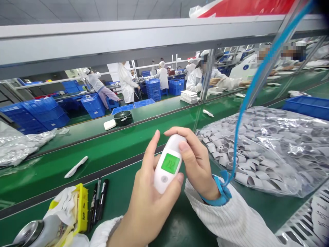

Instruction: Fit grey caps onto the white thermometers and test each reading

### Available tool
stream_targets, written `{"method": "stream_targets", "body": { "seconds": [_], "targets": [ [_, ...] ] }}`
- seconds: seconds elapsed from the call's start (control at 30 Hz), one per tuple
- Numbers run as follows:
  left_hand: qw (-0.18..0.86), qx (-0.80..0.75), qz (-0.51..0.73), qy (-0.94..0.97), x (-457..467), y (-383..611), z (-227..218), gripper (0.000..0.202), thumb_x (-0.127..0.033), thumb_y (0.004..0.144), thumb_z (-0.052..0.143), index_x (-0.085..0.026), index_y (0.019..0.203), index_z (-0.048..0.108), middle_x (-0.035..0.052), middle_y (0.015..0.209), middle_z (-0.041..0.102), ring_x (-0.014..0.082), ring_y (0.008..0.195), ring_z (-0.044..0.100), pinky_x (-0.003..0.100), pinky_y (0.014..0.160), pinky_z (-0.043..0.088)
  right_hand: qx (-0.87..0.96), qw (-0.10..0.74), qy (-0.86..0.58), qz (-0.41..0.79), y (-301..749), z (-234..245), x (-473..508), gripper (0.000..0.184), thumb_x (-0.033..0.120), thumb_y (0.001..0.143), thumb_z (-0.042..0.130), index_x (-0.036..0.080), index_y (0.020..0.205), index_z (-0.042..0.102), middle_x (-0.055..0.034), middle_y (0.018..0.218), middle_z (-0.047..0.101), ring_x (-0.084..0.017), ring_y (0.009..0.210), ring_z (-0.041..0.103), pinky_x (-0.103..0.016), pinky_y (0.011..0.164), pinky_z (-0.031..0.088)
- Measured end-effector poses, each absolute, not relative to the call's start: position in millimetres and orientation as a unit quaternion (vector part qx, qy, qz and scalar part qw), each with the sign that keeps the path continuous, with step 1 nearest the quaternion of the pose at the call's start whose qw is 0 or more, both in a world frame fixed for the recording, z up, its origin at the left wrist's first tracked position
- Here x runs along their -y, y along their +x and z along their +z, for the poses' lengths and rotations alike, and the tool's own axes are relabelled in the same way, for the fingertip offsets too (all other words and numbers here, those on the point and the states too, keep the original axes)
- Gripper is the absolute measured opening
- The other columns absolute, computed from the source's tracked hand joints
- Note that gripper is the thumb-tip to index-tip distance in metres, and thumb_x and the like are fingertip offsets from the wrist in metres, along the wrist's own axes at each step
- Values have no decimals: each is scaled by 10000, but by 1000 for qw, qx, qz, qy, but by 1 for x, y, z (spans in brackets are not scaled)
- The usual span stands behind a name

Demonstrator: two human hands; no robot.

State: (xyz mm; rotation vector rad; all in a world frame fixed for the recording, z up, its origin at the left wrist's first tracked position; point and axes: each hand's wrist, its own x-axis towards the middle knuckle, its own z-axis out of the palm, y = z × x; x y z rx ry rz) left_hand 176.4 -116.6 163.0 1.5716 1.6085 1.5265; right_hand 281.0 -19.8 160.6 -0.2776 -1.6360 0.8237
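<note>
White plastic, the handheld thermometer [164,176] is up in front of me over the green bench [123,195]. Its long axis runs from my palm up and slightly right, so the rounded top end points away toward the conveyor belt [102,151] and the lit green display [170,163] faces me. My left hand [146,206] is closed around its lower body with the thumb pressed by the button, while my right hand [197,171] pinches the top end, with a bag of grey rings [269,151] near on the right
</note>
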Motion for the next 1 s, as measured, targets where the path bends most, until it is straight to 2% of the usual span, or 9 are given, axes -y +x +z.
{"method": "stream_targets", "body": {
  "seconds": [0.03,0.1,0.17,0.23,0.57,0.8,0.9,0.97,1.0],
  "targets": [
    [184,-594,539,569,115,177,163,542,-342,923,683,-332,1427,484,-21,877,726,145,611,635,227,523,504,703,604,-124,356,280,160,19,233,352,1057,463,259,1116,669,-3,928,649,-116,660,539,-244,539,456],
    [131,-617,512,583,111,178,163,198,-348,920,670,-255,1079,600,-34,764,671,126,564,584,211,491,446,700,609,-133,348,281,160,17,237,352,1054,471,258,1109,681,-5,925,655,-119,657,542,-244,522,450],
    [105,-627,487,599,108,180,162,212,-357,925,644,-235,817,508,-55,642,573,111,506,514,206,460,385,704,614,-135,330,282,162,15,245,356,1053,473,255,1116,688,-12,933,668,-126,662,553,-249,517,454],
    [96,-634,472,605,107,181,161,282,-375,943,607,-242,760,438,-72,591,493,110,473,466,211,441,342,713,612,-134,315,284,163,13,250,351,1053,472,251,1128,688,-18,946,680,-132,667,566,-254,522,465],
    [99,-641,459,607,104,183,158,264,-418,969,529,-250,795,427,-68,604,475,133,470,454,231,446,328,711,593,-111,362,284,167,11,226,220,1021,487,212,1105,696,17,817,656,-89,549,494,-230,459,421],
    [29,-635,454,624,100,182,159,230,-341,942,564,-238,774,444,-65,592,485,120,455,460,223,431,336,695,592,-117,392,281,164,11,230,272,1036,491,243,1108,708,16,803,634,-94,550,471,-243,467,403],
    [-90,-615,471,625,98,180,156,138,-290,886,658,-192,914,566,-13,741,566,136,577,548,237,498,411,674,589,-132,425,279,162,10,235,339,1050,486,257,1112,698,4,824,612,-98,559,452,-250,459,366],
    [-117,-603,503,608,98,176,155,301,-280,850,724,-167,1107,615,18,850,605,157,687,602,256,580,482,662,571,-129,468,280,161,7,247,441,1007,576,260,1151,661,8,802,586,-103,558,437,-253,453,339],
    [-84,-599,526,598,97,173,155,396,-290,850,736,-171,1205,607,21,879,616,160,711,616,263,604,507,657,557,-121,494,281,161,4,344,513,953,645,260,1185,628,19,764,562,-106,547,418,-252,448,320]
  ]
}}
